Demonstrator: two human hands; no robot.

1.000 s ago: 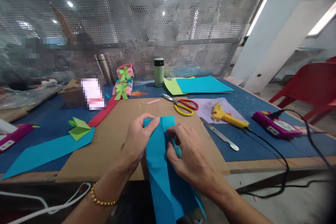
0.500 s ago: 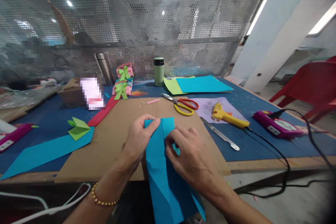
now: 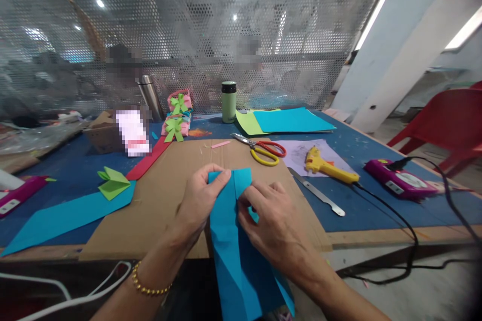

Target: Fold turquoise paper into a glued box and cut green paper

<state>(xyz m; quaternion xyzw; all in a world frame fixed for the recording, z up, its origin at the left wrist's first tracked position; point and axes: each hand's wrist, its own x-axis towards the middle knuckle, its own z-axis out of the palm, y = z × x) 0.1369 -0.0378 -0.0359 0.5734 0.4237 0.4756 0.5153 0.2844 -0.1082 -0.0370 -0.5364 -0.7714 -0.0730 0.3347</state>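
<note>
A long folded strip of blue paper (image 3: pixel 229 241) lies on a brown cardboard sheet (image 3: pixel 161 200) and hangs over the table's near edge. My left hand (image 3: pixel 198 200) pinches the strip's upper left corner, thumb on top. My right hand (image 3: pixel 269 220) has its fingers curled on the strip's right flap just below the top, pressing a fold. Both hands touch the paper side by side.
Red and yellow scissors (image 3: pixel 263 153), a yellow glue gun (image 3: pixel 327 166) with its black cord, a metal blade (image 3: pixel 318 193) and a purple device (image 3: pixel 399 180) lie to the right. A blue strip (image 3: pixel 64 218), a green folded piece (image 3: pixel 113 183), pink boxes with green bows (image 3: pixel 176 123), a green flask (image 3: pixel 228 103) and paper sheets (image 3: pixel 289 121) lie beyond.
My right fingers have slid slightly up and flattened on the paper's right flap. The left hand keeps its pinch on the corner. The strip has barely shifted.
</note>
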